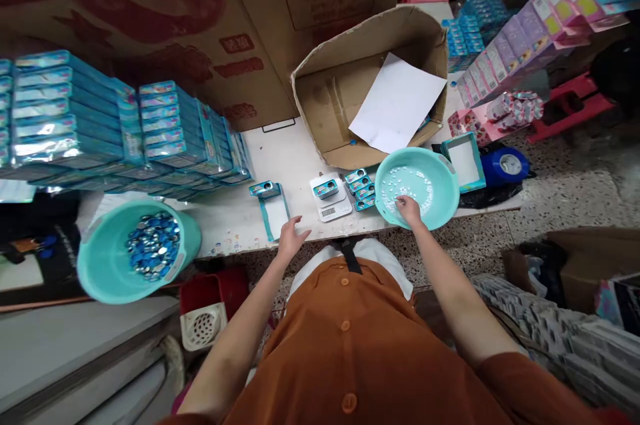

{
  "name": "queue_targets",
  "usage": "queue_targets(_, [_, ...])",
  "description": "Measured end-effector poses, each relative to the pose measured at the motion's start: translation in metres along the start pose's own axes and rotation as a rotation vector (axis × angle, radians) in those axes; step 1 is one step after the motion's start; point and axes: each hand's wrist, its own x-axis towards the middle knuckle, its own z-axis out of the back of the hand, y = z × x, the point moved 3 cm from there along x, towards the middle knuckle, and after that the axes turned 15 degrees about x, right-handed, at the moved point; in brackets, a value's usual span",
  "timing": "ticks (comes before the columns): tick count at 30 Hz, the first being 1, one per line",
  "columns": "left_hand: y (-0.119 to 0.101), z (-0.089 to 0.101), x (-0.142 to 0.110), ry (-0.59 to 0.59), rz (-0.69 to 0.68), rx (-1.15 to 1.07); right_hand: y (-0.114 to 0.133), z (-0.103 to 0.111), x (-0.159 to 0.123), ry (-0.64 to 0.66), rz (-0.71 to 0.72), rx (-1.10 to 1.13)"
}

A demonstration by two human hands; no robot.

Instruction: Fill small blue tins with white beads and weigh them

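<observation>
Right hand point(409, 210): fingertips bunched among white pellets point(429, 198) in the turquoise tub point(449, 197) (I cannot tell whether they pinch any).
Left hand point(293, 236): spread, holding nothing, near the shallow tray point(276, 215).
Pellets: probably light, hard, apt to roll; I'd pinch from the sides.
Scale point(341, 199): left of the tub, bearing one blue pack point(326, 189); more packs point(365, 190) between.
Cardboard box point(345, 45): crowds the tub's far side.

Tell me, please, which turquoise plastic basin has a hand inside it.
The turquoise plastic basin on the right, holding small white pieces: the person's right hand is in it. The left basin holds blue-and-silver pieces and no hand.
</observation>
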Motion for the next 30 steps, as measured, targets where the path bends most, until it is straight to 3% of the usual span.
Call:
queue_targets(4, [0.001,0.002,-0.038,-0.033,0.121,0.018,-0.005,-0.020,0.030,0.143,0.036,-0.076])
queue_targets(10, [-0.011,-0.002,-0.075,-0.063,0.267,-0.041,-0.008,-0.033,0.040,0.234,0.098,-0.267])
queue_targets(13, [-0.023,-0.007,-0.080,-0.071,0.295,-0.069,-0.009,-0.028,0.039,0.236,0.124,-0.296])
queue_targets(16, [-0.036,-0.010,-0.075,-0.070,0.279,-0.090,-0.001,-0.016,0.036,0.113,0.145,-0.192])
queue_targets(19, [-0.044,-0.009,-0.062,-0.058,0.255,-0.110,0.028,-0.004,0.024,-0.114,0.220,0.026])
queue_targets(21, [-0.044,-0.007,-0.050,-0.053,0.219,-0.126,0.059,-0.004,0.013,-0.199,0.310,0.181])
queue_targets(26, [-0.037,0.009,-0.013,-0.038,0.102,-0.152,0.147,-0.032,-0.013,-0.075,0.593,0.334])
queue_targets(30, [-0.030,0.028,0.014,-0.053,0.028,-0.140,0.186,-0.062,-0.016,-0.027,0.683,0.279])
